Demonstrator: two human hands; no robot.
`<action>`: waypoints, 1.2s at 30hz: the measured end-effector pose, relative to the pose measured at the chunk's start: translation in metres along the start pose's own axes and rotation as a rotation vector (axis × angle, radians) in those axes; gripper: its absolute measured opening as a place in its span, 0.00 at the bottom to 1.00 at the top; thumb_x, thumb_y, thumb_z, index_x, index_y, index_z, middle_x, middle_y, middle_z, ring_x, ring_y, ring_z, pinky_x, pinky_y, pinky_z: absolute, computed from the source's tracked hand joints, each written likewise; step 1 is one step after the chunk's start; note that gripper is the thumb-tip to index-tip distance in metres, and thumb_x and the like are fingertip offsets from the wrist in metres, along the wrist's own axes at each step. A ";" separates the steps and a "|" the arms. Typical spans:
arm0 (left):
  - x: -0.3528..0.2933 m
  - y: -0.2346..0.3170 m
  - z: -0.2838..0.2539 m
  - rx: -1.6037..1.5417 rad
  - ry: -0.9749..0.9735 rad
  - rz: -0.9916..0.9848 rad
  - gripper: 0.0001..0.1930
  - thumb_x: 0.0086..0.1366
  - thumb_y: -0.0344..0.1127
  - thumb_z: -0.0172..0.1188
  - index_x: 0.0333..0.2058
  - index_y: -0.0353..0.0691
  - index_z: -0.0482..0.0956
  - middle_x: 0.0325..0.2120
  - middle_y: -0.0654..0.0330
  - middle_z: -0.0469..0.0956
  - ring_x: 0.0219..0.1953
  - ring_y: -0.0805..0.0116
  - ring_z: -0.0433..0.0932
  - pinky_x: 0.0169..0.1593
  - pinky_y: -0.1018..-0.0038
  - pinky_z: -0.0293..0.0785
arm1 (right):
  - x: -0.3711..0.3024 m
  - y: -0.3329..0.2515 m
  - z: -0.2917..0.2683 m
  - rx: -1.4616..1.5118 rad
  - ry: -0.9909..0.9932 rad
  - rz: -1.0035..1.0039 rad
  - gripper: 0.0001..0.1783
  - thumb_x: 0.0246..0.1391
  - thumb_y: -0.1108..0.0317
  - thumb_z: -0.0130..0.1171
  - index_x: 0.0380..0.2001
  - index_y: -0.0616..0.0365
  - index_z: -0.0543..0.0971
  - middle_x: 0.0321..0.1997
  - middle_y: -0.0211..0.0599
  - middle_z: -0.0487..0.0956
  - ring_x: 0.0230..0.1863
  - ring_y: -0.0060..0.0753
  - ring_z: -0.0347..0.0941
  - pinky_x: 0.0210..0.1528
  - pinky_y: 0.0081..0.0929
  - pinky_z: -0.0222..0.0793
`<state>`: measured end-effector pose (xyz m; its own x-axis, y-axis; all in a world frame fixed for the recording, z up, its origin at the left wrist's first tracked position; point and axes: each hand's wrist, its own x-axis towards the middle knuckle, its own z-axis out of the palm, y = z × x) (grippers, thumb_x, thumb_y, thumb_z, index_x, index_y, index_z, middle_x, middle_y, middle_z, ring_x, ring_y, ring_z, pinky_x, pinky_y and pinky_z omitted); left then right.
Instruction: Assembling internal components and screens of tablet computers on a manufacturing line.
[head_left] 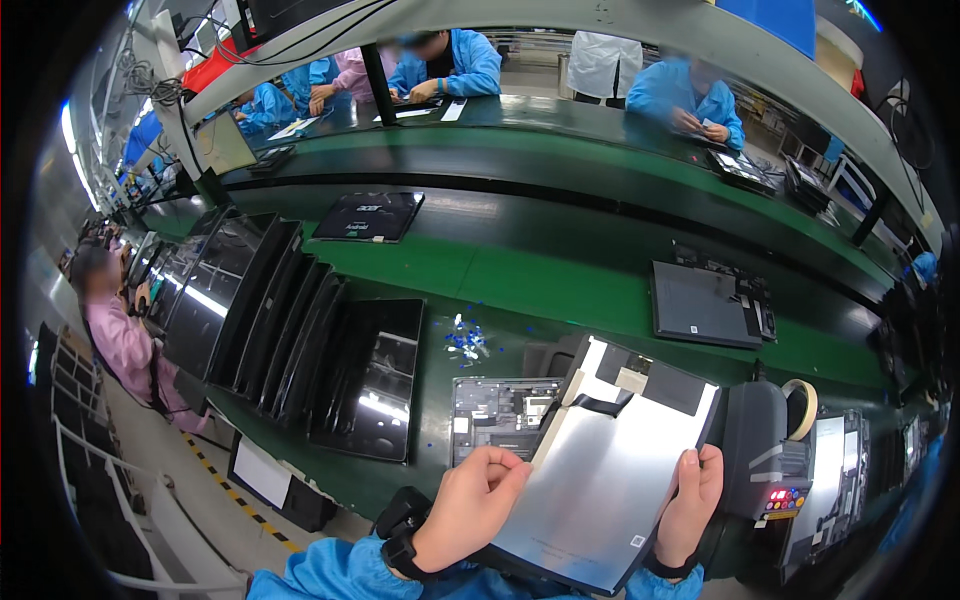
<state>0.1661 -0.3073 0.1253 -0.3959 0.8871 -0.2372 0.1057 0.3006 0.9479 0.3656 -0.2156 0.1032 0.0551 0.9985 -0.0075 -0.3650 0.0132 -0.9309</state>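
Observation:
A silver-backed tablet display panel (600,470) is tilted in front of me, with a black strip and a dark grey patch near its upper end. My right hand (690,505) grips its right edge, thumb on the silver back. At the left edge, the fingers of my left hand (475,510) are pinched together; whatever is between them is hidden. Partly behind the panel lies an opened tablet housing (485,420) with its inner parts showing.
Dark screens (270,320) stand in a leaning row at left, beside a flat glossy screen (370,380). Blue and white scraps (466,338) lie on the green bench. Right are a tape dispenser (765,450) and a grey-backed tablet part (705,305). Co-workers (460,65) sit across.

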 end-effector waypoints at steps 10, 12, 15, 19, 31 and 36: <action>0.032 0.070 -0.066 0.372 -0.530 -0.145 0.09 0.64 0.32 0.52 0.36 0.31 0.73 0.34 0.56 0.81 0.37 0.74 0.78 0.38 0.79 0.76 | 0.002 -0.003 -0.003 -0.006 -0.099 0.061 0.06 0.63 0.72 0.46 0.38 0.62 0.64 0.29 0.30 0.72 0.27 0.11 0.62 0.30 0.10 0.57; 0.044 0.090 -0.088 0.478 -0.484 0.073 0.07 0.62 0.30 0.53 0.34 0.31 0.73 0.31 0.55 0.82 0.32 0.73 0.79 0.36 0.79 0.75 | 0.000 -0.003 -0.006 -0.049 -0.116 0.054 0.06 0.63 0.68 0.46 0.36 0.61 0.67 0.31 0.30 0.71 0.32 0.15 0.65 0.38 0.15 0.61; 0.104 0.102 -0.111 0.555 -0.196 0.253 0.05 0.58 0.28 0.54 0.31 0.31 0.75 0.24 0.58 0.81 0.23 0.78 0.76 0.25 0.82 0.70 | 0.003 0.002 -0.011 -0.162 -0.028 -0.049 0.07 0.63 0.68 0.46 0.36 0.61 0.67 0.32 0.31 0.72 0.33 0.16 0.65 0.38 0.15 0.61; 0.205 0.021 -0.126 0.827 -0.204 0.246 0.10 0.53 0.36 0.61 0.29 0.34 0.82 0.19 0.57 0.80 0.21 0.72 0.77 0.27 0.76 0.73 | 0.001 -0.002 -0.001 -0.083 -0.032 -0.032 0.07 0.63 0.68 0.46 0.37 0.62 0.66 0.32 0.31 0.72 0.34 0.16 0.65 0.39 0.16 0.62; 0.086 0.056 -0.094 1.115 0.335 0.624 0.06 0.58 0.33 0.56 0.26 0.38 0.78 0.22 0.54 0.77 0.28 0.52 0.78 0.32 0.61 0.73 | -0.002 -0.018 0.001 -0.101 -0.007 0.052 0.08 0.62 0.67 0.48 0.38 0.63 0.70 0.31 0.29 0.73 0.31 0.16 0.66 0.37 0.15 0.62; -0.018 0.060 -0.095 0.682 -0.631 0.821 0.37 0.48 0.36 0.66 0.59 0.44 0.65 0.56 0.45 0.64 0.59 0.43 0.63 0.59 0.57 0.63 | -0.007 -0.031 -0.001 -0.104 -0.140 0.200 0.13 0.62 0.68 0.47 0.44 0.67 0.70 0.35 0.35 0.77 0.34 0.22 0.72 0.38 0.19 0.68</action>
<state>0.0932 -0.3387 0.2066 0.4998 0.8557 0.1340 0.6430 -0.4702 0.6046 0.3780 -0.2230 0.1318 -0.1404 0.9785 -0.1513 -0.2578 -0.1836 -0.9486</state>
